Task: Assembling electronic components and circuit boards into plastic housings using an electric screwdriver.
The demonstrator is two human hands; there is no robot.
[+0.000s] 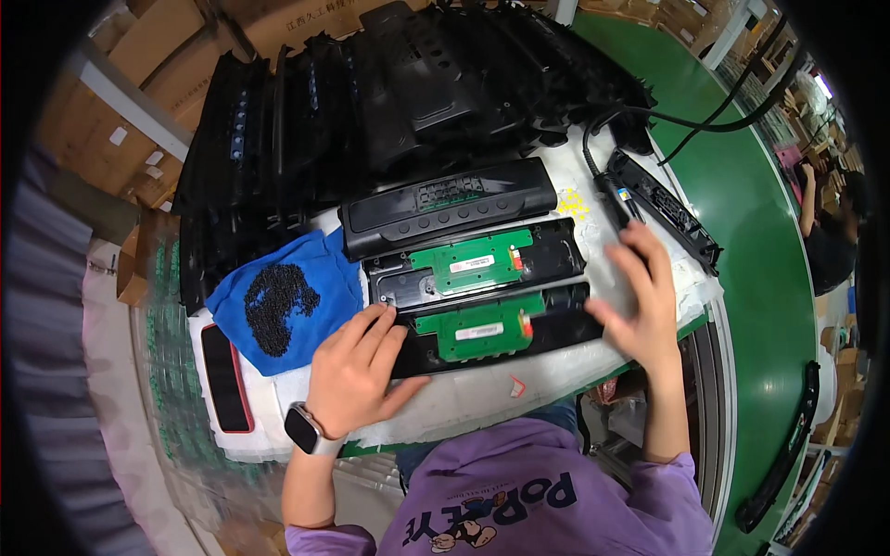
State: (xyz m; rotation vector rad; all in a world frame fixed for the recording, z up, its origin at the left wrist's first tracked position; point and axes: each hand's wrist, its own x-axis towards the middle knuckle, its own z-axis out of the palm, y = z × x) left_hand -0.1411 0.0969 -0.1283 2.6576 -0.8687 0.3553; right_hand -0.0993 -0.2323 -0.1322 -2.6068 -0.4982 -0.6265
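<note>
Two black plastic housings lie one behind the other, each with a green circuit board in it: the near housing (565,331) and the one behind it (567,243). My left hand (357,366) rests at their left ends, its fingers stretched out and the thumb apart. Past their right ends is my right hand (646,301), fingers spread and nothing visible in them. Its fingertips are close to the lower end of a corded electric screwdriver (614,190); whether they touch it I cannot tell. A closed black panel with round buttons (454,208) sits behind the housings.
Small black screws (269,310) are heaped on a blue cloth (338,287) at the left, beside a red-edged phone (225,380). Large black plastic parts (399,83) fill the back. A slim black part (667,208) lies at the right, with small yellow pieces (572,204) nearer the middle.
</note>
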